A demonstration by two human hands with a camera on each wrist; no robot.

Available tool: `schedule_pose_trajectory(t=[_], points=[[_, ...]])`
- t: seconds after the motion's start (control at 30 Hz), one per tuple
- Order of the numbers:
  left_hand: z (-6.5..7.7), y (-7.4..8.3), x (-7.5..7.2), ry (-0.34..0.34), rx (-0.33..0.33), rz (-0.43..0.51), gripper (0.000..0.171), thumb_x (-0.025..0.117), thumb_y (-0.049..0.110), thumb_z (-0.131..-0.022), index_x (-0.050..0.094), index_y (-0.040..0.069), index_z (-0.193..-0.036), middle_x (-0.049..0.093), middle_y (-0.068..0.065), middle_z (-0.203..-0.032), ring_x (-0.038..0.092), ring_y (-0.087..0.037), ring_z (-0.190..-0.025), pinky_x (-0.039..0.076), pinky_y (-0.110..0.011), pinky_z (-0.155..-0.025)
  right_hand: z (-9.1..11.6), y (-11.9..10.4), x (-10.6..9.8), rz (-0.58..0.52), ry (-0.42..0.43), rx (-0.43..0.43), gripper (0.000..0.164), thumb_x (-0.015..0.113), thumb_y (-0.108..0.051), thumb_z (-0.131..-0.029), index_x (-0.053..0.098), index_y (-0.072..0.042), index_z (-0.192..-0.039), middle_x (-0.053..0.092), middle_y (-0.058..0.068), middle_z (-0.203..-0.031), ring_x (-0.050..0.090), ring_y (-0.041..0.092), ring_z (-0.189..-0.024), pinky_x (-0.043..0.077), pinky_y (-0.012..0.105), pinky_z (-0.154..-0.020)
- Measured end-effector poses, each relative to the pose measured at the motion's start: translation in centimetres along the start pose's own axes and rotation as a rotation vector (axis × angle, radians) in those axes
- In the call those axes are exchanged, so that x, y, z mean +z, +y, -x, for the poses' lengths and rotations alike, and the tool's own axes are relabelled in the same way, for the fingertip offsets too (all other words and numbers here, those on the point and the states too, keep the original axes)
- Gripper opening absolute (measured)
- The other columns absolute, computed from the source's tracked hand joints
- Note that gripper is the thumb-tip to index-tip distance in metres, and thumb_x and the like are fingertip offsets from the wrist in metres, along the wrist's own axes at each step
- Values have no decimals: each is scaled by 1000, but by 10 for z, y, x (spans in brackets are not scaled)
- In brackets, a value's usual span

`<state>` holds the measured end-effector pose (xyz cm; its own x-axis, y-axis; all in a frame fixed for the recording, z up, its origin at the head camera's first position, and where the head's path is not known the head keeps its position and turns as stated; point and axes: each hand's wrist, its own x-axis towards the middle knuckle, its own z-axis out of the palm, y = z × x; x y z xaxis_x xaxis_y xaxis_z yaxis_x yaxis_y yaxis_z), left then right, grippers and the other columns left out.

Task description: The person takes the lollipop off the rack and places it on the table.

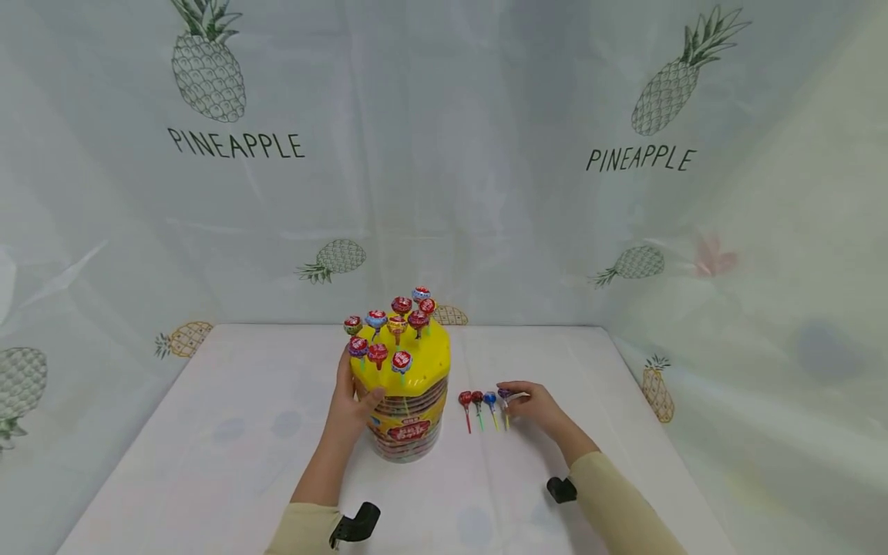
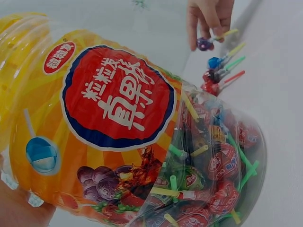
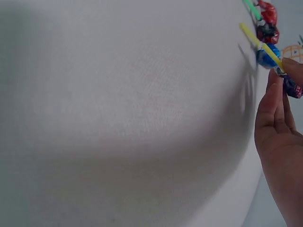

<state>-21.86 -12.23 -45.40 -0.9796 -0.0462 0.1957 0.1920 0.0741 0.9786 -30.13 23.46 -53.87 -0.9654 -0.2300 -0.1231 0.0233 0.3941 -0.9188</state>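
A clear plastic jar (image 1: 409, 430) with a yellow lid (image 1: 425, 374) stands on the table. My left hand (image 1: 354, 410) grips it near the lid, with the thumb in front and the other fingers hidden behind. Several wrapped lollipops (image 1: 378, 354) stick up out of the lid, and more lollipops (image 2: 222, 161) lie inside the jar. To the jar's right, my right hand (image 1: 537, 407) pinches a purple lollipop (image 2: 204, 44) with a yellow stick between thumb and fingers. Beside it lie a blue lollipop (image 1: 490, 399), a dark red one (image 1: 477, 398) and a red one (image 1: 465, 399), in a row.
The white table (image 1: 277, 432) reaches back to a sheet (image 1: 444, 193) printed with pineapples, hanging behind and at the sides. Black wrist cameras sit at both sleeves (image 1: 617, 493).
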Motion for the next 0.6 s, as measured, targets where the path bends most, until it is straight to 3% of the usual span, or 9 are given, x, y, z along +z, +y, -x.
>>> schedule_pose_trajectory(t=[0.2,0.37,0.6], points=[[2,-4,1,-7,10,8,91,65,46,-91,6,26,-157,14,-7,-161,4,-39,-146,7,-68,-111,-7,6,1,106,21,35,43,73,6,-80,69,-8,-121,64,10,-116,60,21,-88,54,32,-68],[2,-6,1,1,27,8,92,65,47,-90,6,26,-157,15,-8,-161,5,-38,-147,7,-67,-112,-10,3,1,214,-3,18,43,73,7,-78,70,-7,-118,64,10,-116,58,21,-88,53,31,-68],[1,-3,1,6,8,0,90,64,47,-91,7,28,-157,17,-6,-160,4,-36,-147,7,-67,-111,-17,1,0,284,-35,23,44,77,5,-76,71,-10,-117,64,5,-107,56,20,-85,52,31,-66]])
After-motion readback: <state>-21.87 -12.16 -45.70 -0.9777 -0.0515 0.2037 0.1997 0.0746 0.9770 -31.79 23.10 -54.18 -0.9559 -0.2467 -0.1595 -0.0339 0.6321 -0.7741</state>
